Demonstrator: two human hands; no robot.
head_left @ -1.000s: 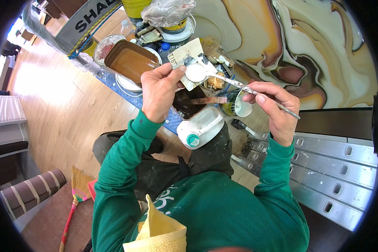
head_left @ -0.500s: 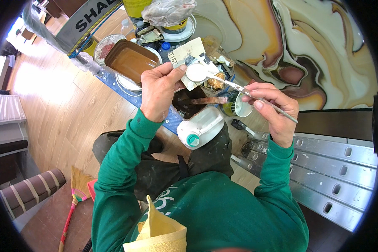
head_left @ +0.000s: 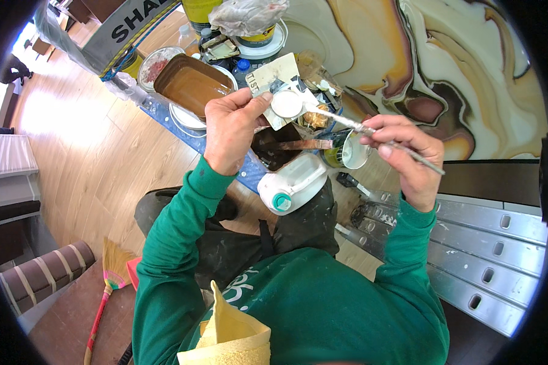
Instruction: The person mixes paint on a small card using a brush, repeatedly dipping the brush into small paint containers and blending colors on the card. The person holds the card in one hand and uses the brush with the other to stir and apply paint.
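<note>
My left hand [head_left: 231, 131] grips a cream card [head_left: 273, 74] with a round white disc [head_left: 286, 104], perhaps a lid, thumb near the disc's edge. My right hand [head_left: 411, 152] is closed around the handle of a thin, paint-spattered brush [head_left: 350, 125], its whitened tip just right of the disc. Below the card sit a dark brown tray [head_left: 271, 152] with a wooden stick [head_left: 298, 145] across it, a white jug [head_left: 292, 182] with teal cap, and an open tin [head_left: 353, 150]. A rectangular tub of brown liquid [head_left: 192, 88] stands behind my left hand.
Buckets [head_left: 259, 33], bottles [head_left: 243, 70] and bags crowd the blue-covered surface [head_left: 179, 125]. A marbled panel [head_left: 444, 67] fills the upper right, an aluminium ladder [head_left: 487, 249] lies at right. A straw broom [head_left: 114, 267] and wooden floor [head_left: 79, 158] are at left.
My right hand and the brush have shifted a little to the right, the tip drawing slightly away from the disc's centre. My left hand with the card stays nearly in place.
</note>
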